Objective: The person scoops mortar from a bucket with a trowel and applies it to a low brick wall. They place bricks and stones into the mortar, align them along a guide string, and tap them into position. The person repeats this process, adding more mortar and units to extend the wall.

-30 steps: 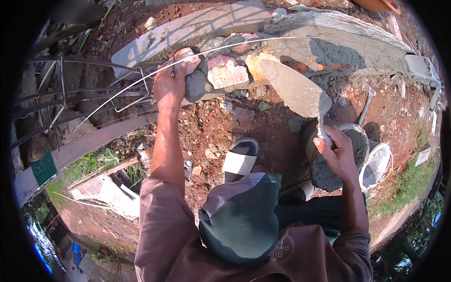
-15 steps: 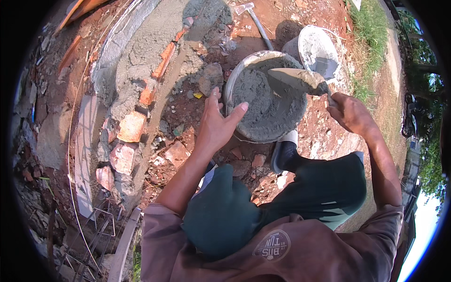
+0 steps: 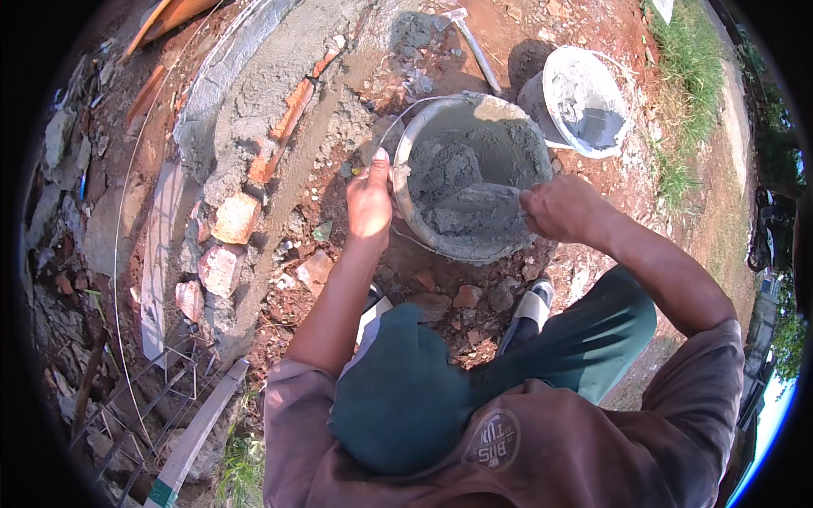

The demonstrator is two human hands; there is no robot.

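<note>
A round bucket [image 3: 406, 199] of wet grey mortar [image 3: 453, 165] stands on the ground in front of me. My left hand [image 3: 370, 203] is closed at its left side, by the rim and the thin wire handle [image 3: 394, 127], thumb pointing up. Over the right part of the bucket, my right hand [image 3: 563, 207] grips a trowel [image 3: 483, 207]. The trowel's blade lies low in the mortar and is coated with it; its handle is hidden in my fist.
A white bucket [image 3: 555, 93] with grey residue stands beyond, to the right. Behind the mortar bucket lies a hammer-like tool [image 3: 478, 55]. On the left runs a mortar bed with bricks [image 3: 292, 110] and rough stones [image 3: 235, 218], alongside a string line [image 3: 123, 220].
The trowel has gone from above the bucket's right rim down into the mortar. My left hand, spread beside the bucket before, has closed at its left side. The bucket now tilts slightly.
</note>
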